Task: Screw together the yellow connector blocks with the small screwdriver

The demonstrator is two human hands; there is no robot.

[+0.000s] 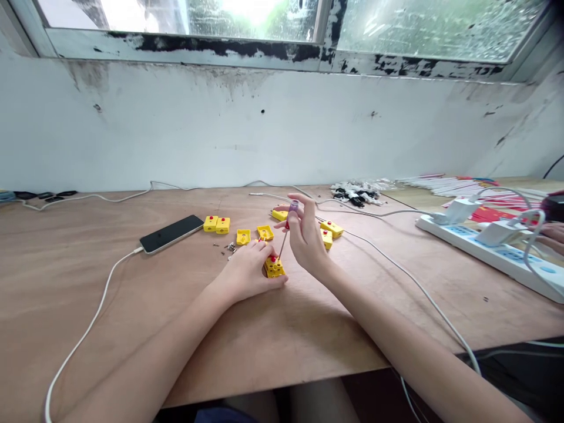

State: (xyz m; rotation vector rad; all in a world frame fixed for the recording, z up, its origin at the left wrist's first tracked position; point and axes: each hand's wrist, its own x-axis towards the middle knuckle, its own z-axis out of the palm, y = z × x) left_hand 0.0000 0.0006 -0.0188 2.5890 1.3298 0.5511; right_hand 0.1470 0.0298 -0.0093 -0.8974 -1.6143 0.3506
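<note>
My left hand [251, 267] is closed around a small yellow plastic box with a red button [275, 268], pressing it to the wooden table. In my right hand [306, 235] a screwdriver [284, 244] with a purplish handle stands nearly upright, its tip down at the box. Just beyond my left fingers lie two open yellow shells [243, 237] and a little heap of screws [231, 248]. Similar yellow boxes [216, 224] sit side by side to the left. More yellow boxes [331, 228] lie behind my right hand, partly hidden by it.
A phone [171, 234] on a white charging cable lies at left. At right stands a white power strip [493, 247] with plugged-in chargers. Black and white small parts [359, 192] are piled at the back. Another person's hand [553, 235] shows at the right edge. White cables cross the table.
</note>
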